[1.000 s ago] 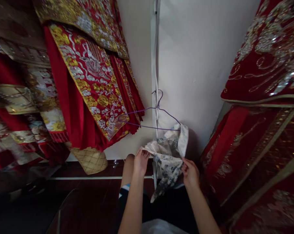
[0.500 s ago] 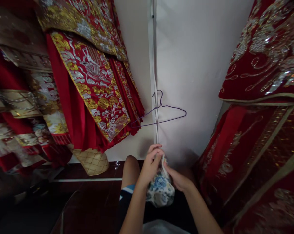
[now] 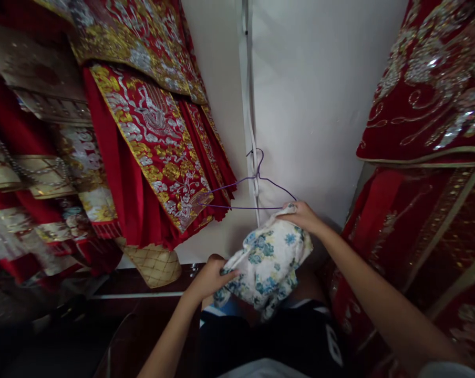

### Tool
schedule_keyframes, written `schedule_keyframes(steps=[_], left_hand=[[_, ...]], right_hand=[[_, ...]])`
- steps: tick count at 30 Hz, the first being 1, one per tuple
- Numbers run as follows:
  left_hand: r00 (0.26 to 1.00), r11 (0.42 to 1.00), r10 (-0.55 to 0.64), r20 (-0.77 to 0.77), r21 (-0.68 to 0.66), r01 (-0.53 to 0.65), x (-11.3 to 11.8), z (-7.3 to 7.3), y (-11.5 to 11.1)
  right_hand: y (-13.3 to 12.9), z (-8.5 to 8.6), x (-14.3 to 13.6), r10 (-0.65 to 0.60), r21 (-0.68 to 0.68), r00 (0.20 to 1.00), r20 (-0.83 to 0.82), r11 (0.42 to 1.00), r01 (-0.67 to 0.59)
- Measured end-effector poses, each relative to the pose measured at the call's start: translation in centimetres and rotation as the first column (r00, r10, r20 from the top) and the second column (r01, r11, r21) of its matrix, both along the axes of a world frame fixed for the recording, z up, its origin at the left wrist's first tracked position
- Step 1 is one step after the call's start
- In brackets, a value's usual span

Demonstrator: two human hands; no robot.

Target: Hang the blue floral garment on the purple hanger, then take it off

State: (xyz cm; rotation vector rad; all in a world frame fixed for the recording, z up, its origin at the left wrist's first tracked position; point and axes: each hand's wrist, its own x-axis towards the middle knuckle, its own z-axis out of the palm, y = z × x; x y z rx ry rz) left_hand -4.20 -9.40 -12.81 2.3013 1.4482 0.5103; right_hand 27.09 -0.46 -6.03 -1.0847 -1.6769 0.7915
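A white floral garment (image 3: 267,252) with blue and green flowers is stretched between my two hands above my lap; which kind of garment it is, I cannot tell. My left hand (image 3: 214,275) pinches its lower left edge, thumb on top. Higher up, my right hand (image 3: 302,215) grips the upper right edge, right at the right end of a thin purple hanger (image 3: 257,181). That hanger hangs by its hook from a white cord or strip (image 3: 254,136) along the wall corner. The garment's right edge overlaps the hanger's right tip.
Red costumes with gold and silver embroidery (image 3: 154,126) hang on the left, close to the hanger's left end. More red beaded garments (image 3: 426,115) hang on the right. Behind stands a pale wall (image 3: 308,94); a dark tiled floor (image 3: 151,320) lies below.
The floral garment was bunched between my hands low down; now it is spread out. My right hand moved up and right to the hanger's end, my left hand down and left.
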Motion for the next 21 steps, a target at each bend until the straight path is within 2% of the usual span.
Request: schedule_keyframes(steps=[2,5,8,10,12,15,18,21], left_hand=[[0.992,0.995,0.041,-0.122,0.095,-0.030,-1.3,1.6,0.1],[0.945,0.983,0.093,-0.315,0.178,-0.038,-2.1,3.9,-0.3],[0.882,0.976,0.154,-0.445,0.210,-0.064,-2.4,5.7,-0.6],[0.864,0.974,0.185,-0.469,0.207,-0.096,-2.7,6.7,-0.7],[0.889,0.975,0.173,-0.424,0.203,-0.093,-3.0,7.6,-0.7],[0.962,0.966,0.094,-0.258,0.257,-0.026,-2.9,8.7,-0.5],[0.997,0.933,0.016,-0.078,0.361,0.013,-1.8,9.5,-0.2],[0.999,0.886,-0.014,0.041,0.465,-0.006,-0.3,10.4,1.0]], right_hand=[[2.7,-0.7,-0.8,-0.027,0.102,0.999,0.032,0.995,0.024],[5.5,-2.3,-2.7,-0.022,0.128,1.000,0.017,0.992,0.020],[6.7,-3.8,-3.8,0.033,0.113,0.999,0.007,0.993,-0.034],[6.4,-4.2,-3.4,0.051,0.109,0.998,0.024,0.993,-0.053],[5.4,-4.1,-2.1,0.031,0.099,0.998,0.060,0.994,-0.037],[3.5,-3.1,0.2,-0.015,0.082,0.994,0.108,0.997,0.006],[2.0,-1.9,2.1,-0.057,0.072,0.994,0.096,0.996,0.051],[1.2,-1.1,3.0,-0.098,0.074,0.992,0.078,0.993,0.092]])
